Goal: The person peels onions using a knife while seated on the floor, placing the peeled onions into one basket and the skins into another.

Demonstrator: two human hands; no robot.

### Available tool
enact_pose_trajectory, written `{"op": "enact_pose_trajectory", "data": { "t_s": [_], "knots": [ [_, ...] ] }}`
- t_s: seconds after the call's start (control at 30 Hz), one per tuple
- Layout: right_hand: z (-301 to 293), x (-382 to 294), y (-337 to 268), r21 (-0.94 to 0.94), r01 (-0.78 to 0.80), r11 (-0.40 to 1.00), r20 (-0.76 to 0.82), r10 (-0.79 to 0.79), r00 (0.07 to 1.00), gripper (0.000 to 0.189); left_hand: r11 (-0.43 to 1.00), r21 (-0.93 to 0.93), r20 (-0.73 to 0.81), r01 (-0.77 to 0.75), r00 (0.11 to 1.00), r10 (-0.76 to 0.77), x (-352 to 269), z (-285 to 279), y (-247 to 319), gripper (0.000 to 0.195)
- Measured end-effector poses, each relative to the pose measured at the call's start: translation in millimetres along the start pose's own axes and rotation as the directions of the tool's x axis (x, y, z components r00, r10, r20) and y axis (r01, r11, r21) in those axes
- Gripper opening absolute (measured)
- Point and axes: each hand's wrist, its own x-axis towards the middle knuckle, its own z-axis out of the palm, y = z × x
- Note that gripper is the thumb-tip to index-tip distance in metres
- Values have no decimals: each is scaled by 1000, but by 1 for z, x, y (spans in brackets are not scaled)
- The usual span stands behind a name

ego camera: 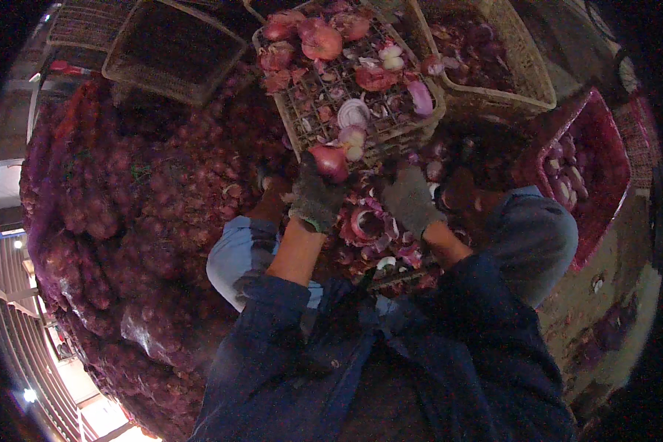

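My left hand (317,193), in a dark work glove, grips a whole red onion (330,164) just in front of a plastic crate (417,135). My right hand (413,200) wears a grey glove and hovers over onion scraps, a short way right of the left. Its fingers are dark and blurred, so whether they hold something is unclear. On the crate's grid surface lie several unpeeled red onions (320,41), a cut onion half (353,114) and loose skins. Peels and a ring-shaped onion piece (367,222) are heaped between my knees.
Mesh sacks of onions (105,204) pile up on my left. An open crate (166,52) stands at the far left; another crate (530,77) holds scraps at the far right. A red mesh sack (599,182) contains peeled onions (566,171) beside my right knee.
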Motion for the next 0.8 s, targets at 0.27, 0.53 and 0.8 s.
{"op": "enact_pose_trajectory", "data": {
  "t_s": [0.27, 0.53, 0.8],
  "knots": [
    [32, -15, -17, -59, 7, 998, 100, -1, 995, 30, 997, 50, 144, -58, 988, 50, -9, 10, 3, 43],
    [33, -8, -25, -38, 63, 997, 65, -60, 996, 23, 999, -44, -244, 17, 969, -27, -10, 15, 3, 45],
    [65, 18, -21, -49, 106, 993, 70, -103, 992, 22, 966, 135, -93, -220, 968, 233, -24, 28, 3, 51]
  ]
}}
